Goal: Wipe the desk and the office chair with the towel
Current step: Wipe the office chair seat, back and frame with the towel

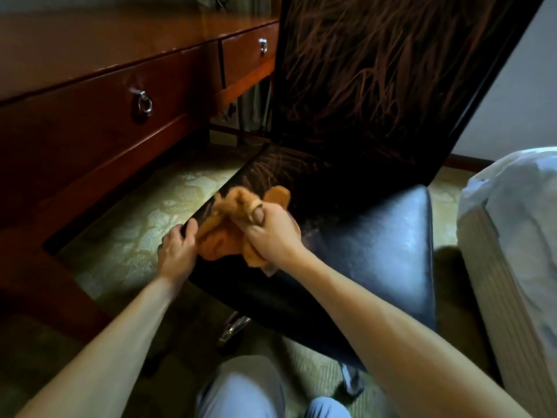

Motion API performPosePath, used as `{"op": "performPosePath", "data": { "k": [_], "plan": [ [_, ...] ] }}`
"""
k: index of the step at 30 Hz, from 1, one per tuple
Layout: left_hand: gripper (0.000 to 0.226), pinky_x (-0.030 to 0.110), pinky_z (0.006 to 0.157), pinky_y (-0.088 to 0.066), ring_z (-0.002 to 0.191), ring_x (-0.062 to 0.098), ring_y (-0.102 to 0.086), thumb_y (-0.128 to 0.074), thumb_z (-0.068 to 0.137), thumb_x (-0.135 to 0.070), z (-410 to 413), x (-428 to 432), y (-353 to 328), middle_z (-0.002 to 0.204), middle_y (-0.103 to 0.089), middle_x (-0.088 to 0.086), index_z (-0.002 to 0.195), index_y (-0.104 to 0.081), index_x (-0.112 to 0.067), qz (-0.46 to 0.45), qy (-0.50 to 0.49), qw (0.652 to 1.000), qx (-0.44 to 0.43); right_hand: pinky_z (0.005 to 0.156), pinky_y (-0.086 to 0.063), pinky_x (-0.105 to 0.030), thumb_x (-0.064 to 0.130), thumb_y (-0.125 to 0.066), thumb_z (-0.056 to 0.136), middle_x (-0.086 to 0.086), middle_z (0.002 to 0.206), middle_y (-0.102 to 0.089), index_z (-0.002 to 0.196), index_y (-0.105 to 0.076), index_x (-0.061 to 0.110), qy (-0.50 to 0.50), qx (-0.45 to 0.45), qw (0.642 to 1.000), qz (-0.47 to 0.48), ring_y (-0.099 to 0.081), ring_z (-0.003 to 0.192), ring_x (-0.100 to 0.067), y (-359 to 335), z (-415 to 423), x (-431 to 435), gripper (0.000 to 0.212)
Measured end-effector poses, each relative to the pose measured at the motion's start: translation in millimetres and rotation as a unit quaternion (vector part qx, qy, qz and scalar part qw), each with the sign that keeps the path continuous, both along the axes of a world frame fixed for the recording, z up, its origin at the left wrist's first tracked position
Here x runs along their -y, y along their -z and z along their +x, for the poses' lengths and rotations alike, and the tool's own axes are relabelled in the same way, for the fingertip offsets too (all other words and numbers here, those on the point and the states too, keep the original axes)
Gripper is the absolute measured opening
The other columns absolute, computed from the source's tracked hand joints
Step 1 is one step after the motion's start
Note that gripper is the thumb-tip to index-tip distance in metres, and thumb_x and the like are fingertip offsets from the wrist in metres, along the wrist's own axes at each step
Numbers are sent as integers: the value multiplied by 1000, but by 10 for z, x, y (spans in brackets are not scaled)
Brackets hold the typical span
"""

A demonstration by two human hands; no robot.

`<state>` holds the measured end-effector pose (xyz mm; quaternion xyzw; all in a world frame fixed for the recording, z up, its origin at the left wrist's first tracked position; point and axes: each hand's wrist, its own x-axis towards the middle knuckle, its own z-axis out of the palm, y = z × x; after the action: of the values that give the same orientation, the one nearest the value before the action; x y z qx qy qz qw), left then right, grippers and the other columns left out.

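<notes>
The towel [224, 236] is an orange cloth lying bunched on the front left part of the office chair [376, 245] seat, between the two hands. The right hand [272, 233] grips a gathered fold of the towel in a closed fist, thumb uppermost, with loose cloth spilling out above and below the fist. The left hand [177, 245] sits at the left edge of the seat with its fingers curled against the towel's near corner; whether it pinches the cloth or only braces on the seat edge cannot be determined from this view. The towel appears light, soft and fully limp. It holds no shape, so expect it to wad up under a one-point grip. For wiping, take it by a broad fold or flatten it under the palm rather than by a corner. The seat is glossy dark upholstery that looks smooth, so the cloth should slide readily. The chair stands on a chrome wheeled base [233, 327] and may roll or swivel under pressure, so bracing it with the free hand is advisable. The desk [90, 122], dark wood with ring-pull drawers, stands just beside the chair on the left. No brand, label or legible writing is visible on any item.
</notes>
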<state>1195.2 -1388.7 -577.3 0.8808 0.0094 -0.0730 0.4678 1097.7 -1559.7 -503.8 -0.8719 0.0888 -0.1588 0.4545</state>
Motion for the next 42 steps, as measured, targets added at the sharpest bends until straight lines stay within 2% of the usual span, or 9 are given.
{"op": "performPosePath", "data": {
  "k": [4,9,17,22,29,33,37,39,42],
  "plan": [
    [65,55,106,-44,116,36,-57,-33,100,-67,-261,-79,-45,121,-64,15,118,-63,-13,-64,-44,997,-23,78,-57,-50,31,-73,93,-13,85,-75,85,-74,3,179,123,966,138,-70,80,-18,-313,12,228,28],
    [46,53,97,-48,103,39,-61,-45,88,-58,-618,-152,80,99,-64,13,95,-57,-15,-155,-108,981,-42,85,-49,-36,71,-56,75,8,94,-69,97,-66,34,311,201,929,-3,-67,96,-16,-762,-194,850,44],
    [36,40,100,-46,107,26,-59,-49,104,-53,-855,22,280,116,-62,6,115,-61,-21,-165,-52,976,-135,118,-1,-74,88,-47,80,-10,172,0,157,-19,50,172,-242,904,-307,8,157,-39,179,-381,1457,90],
    [45,38,96,-48,116,25,-60,-50,105,-49,-949,130,194,127,-64,7,137,-55,-17,-193,0,967,-163,110,-27,-68,73,-53,81,-15,157,-35,143,-40,43,212,-205,906,-304,-29,144,-42,342,-382,1438,70],
    [36,44,91,-52,99,29,-64,-56,104,-44,-896,148,145,108,-68,17,112,-56,-9,-179,2,973,-146,79,-49,-37,46,-68,81,-5,101,-67,105,-61,28,85,-45,966,-242,-66,97,-33,117,-729,476,31],
    [29,22,55,-48,71,21,-64,-52,107,-17,-960,72,91,79,-70,12,92,-67,2,-230,71,961,-137,69,-49,-35,56,-61,70,9,79,-65,77,-52,29,50,22,989,-138,-65,79,-16,-108,-862,9,30],
    [42,13,35,-34,37,4,-54,-48,110,-21,-1024,76,-55,44,-58,-7,71,-59,-9,-232,63,958,-158,81,-48,-42,36,-71,80,3,106,-57,103,-58,30,191,116,958,-179,-56,103,-23,-303,-863,119,26],
    [37,15,40,-40,46,10,-60,-49,109,-25,-999,116,-126,47,-62,-5,77,-59,-7,-187,35,969,-155,103,-43,-52,33,-70,83,-6,134,-53,135,-55,26,224,117,953,-166,-47,127,-29,-339,-809,242,55],
    [29,34,93,-52,108,26,-62,-54,106,-32,-975,141,-177,118,-67,11,124,-55,-9,-107,3,994,11,123,-22,-58,60,-64,82,-17,161,-28,159,-25,31,174,40,965,-194,-21,151,-35,-207,-764,279,91]
  ]
}}
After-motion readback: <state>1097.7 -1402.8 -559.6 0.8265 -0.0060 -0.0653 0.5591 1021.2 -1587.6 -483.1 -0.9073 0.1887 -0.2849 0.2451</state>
